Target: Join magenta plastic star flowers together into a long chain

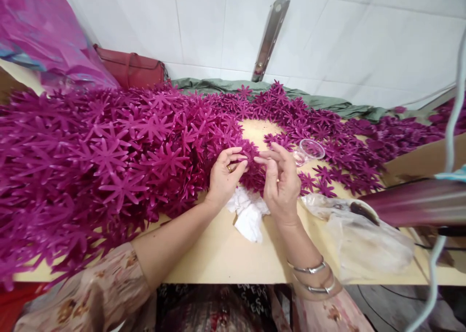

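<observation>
Left hand (227, 176): centre of the frame, thumb and fingers bent close together at the edge of a purple flower-shaped piece (250, 151); whether they pinch it, I cannot tell. Gold-coloured ring (229, 168) on one finger.

Right hand (284, 186): just right of centre, palm turned inward, fingers curved, thumb near the forefinger; whether anything is held, I cannot tell. Two silver-coloured bangles (309, 270) at the wrist.

The piece lies between the two sets of fingertips, more such pieces directly behind and below it.

Large heap of like pieces (124, 152): fills the left side of the frame. Looser spread of the same (291, 111): centre to right.

Table (218, 259): pale yellow, bare along the lower middle.

White crumpled cloth or tissue (249, 220): below the hands.

Clear round plastic item (312, 149): right of the right hand.

Clear plastic bag (371, 249): lower right, a dark oval object (365, 212) at its upper edge.

Red bag (131, 69) and pink plastic sheeting (58, 36): upper left.

Green fabric (327, 102): along the foot of the white tiled wall (204, 21).

Metal bracket (271, 38): top centre, against the tiles.
</observation>
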`<state>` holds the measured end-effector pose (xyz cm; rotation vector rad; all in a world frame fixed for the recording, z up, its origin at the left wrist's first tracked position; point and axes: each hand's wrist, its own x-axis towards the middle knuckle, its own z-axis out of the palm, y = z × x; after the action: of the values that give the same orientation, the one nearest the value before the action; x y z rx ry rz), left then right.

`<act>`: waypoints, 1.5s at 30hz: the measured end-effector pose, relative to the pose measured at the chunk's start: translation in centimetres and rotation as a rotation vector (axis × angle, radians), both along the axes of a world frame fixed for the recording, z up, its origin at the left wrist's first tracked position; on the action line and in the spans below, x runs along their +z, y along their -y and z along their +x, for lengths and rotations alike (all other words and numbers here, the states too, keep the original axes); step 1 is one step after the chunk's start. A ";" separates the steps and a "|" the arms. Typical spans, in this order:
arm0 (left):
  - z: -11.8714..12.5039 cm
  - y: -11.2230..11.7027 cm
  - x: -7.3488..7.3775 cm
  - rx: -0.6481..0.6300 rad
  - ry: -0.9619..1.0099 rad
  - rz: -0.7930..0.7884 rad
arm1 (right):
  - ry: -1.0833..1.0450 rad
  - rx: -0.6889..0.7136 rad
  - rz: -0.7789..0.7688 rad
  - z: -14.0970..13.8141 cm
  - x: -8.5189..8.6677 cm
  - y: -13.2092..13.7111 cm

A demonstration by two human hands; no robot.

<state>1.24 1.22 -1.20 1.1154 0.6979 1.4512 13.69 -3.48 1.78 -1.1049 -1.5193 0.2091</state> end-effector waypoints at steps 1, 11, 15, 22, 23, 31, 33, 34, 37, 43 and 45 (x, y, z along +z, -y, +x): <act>0.0 -0.1 0.0 -0.002 0.006 -0.005 | -0.006 -0.002 0.005 0.0 0.0 0.0; -0.3 0.0 0.9 -0.004 0.057 -0.102 | 0.017 -0.023 0.009 0.2 -0.2 -0.3; -0.3 0.0 1.0 -0.007 0.086 -0.118 | 0.011 -0.056 0.022 -0.1 0.0 -0.2; -0.3 0.0 0.7 -0.005 0.101 -0.101 | 0.046 0.031 -0.013 -0.9 -0.1 0.0; -0.3 0.0 0.7 -0.003 0.103 -0.107 | 0.051 0.022 -0.014 -0.9 -0.1 0.0; -0.5 0.2 1.0 -0.004 0.121 -0.169 | -0.017 -0.012 -0.038 -0.8 0.0 0.1; -0.5 0.3 1.0 -0.009 0.108 -0.161 | -0.036 -0.002 -0.048 -0.8 -0.1 0.2; -0.6 0.3 1.0 -0.009 0.104 -0.162 | -0.024 0.016 -0.068 -0.9 -0.2 0.2; -0.7 0.4 1.1 0.010 0.115 -0.205 | 0.000 0.063 -0.099 -1.0 -0.5 0.1; -0.6 0.5 1.4 0.027 0.082 -0.249 | -0.007 0.024 -0.130 -0.7 -0.7 0.2; -0.6 0.6 1.5 0.019 0.053 -0.269 | -0.049 -0.020 -0.131 -0.6 -0.7 0.4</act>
<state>0.61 0.60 0.29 0.8623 0.8404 1.3518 13.09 -3.85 1.11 -1.2094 -1.4670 0.3237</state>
